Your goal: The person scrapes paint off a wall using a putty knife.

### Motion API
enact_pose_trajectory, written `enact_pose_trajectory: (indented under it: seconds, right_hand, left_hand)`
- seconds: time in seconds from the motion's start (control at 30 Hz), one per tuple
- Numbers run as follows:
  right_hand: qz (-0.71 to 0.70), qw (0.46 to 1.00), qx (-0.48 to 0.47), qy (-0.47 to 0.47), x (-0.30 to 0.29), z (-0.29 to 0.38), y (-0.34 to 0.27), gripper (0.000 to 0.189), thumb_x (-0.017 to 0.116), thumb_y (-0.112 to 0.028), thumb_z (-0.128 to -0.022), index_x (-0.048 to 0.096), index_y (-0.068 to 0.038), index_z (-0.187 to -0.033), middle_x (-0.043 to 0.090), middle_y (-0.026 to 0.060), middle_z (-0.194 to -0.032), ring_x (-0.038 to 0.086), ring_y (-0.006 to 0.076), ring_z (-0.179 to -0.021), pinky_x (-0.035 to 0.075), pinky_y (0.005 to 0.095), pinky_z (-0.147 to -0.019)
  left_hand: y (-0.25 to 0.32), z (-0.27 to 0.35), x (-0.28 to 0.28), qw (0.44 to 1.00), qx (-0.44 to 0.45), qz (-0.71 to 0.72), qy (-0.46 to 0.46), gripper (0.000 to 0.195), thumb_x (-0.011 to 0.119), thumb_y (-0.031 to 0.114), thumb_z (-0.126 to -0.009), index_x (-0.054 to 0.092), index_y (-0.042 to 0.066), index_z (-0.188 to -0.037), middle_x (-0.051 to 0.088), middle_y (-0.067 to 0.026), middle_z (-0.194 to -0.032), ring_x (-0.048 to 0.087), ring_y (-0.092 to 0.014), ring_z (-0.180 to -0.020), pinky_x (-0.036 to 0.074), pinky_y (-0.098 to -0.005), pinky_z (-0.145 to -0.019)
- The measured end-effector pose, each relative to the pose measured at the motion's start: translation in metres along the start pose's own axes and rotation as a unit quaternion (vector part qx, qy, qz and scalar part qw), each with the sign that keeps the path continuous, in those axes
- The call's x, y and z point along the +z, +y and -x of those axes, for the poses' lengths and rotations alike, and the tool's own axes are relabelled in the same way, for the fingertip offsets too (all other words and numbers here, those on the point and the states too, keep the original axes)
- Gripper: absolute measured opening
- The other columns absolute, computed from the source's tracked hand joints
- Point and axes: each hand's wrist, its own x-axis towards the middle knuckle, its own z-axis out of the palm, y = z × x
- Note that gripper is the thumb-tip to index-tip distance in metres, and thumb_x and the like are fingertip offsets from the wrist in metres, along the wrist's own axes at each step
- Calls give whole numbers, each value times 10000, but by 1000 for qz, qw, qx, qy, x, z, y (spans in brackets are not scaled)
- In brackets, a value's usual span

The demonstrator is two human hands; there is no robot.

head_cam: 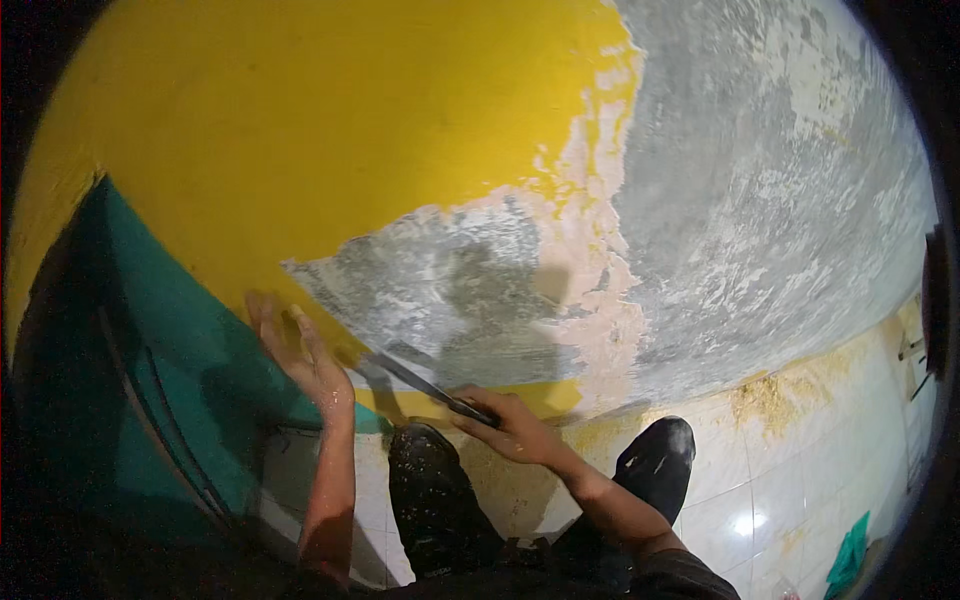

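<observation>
My right hand (517,431) grips the dark handle of a long scraper (420,382). The scraper points up and left, its tip at the lower edge of a grey scraped patch (420,300) in the yellow painted wall (360,127). My left hand (300,356) holds nothing; its fingers are extended and apart, at the border of the yellow paint and a green surface (172,277). Whether its fingers press on the wall is hard to tell. Pinkish-white torn paint (600,300) runs between the small patch and a larger bare grey area (735,225).
Yellow paint scraps (772,405) lie along the wall's foot on the white tiled floor (720,517). My dark-trousered knees (424,480) are close to the wall. Two dark cords or rods (161,420) curve at the left. A green plastic piece (847,555) lies at lower right.
</observation>
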Motion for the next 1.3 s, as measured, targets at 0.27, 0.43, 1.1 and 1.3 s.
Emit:
enact_pose_trajectory:
  seconds: [0.27,0.43,1.1,1.3]
  right_hand:
    - [144,962,156,-170,-37,82,151,358,568,-285,-945,568,-89,-1244,655,168,-1028,641,298,-895,486,392,-788]
    - [167,923,140,-315,-25,80,161,358,499,-279,-951,515,-81,-1249,629,214,-1109,611,413,-969,480,481,-820]
    - [-187,950,95,-231,2,-25,68,489,496,-144,-1001,299,-9,-1428,490,21,-701,449,97,-537,411,272,-502]
    - [-272,945,159,-91,59,-11,91,513,482,-152,-1003,244,-73,-1450,442,9,-647,433,92,-520,409,270,-494]
  left_hand:
    - [54,46,61,926,262,19,-270,695,511,458,-927,375,2,-1435,71,-274,-1565,66,-432,-1448,24,-563,-1141]
    - [51,84,103,948,279,-8,-155,670,549,476,-899,444,61,-1415,45,-343,-1537,20,-507,-1427,-35,-649,-1092]
    - [-17,41,-25,989,-61,-56,123,217,480,211,-1004,527,-1,-990,526,-112,-985,494,-175,-926,397,-309,-889]
    - [-52,84,-8,946,-275,172,21,221,445,247,-1027,429,51,-925,468,-21,-766,445,-121,-695,392,-274,-669]
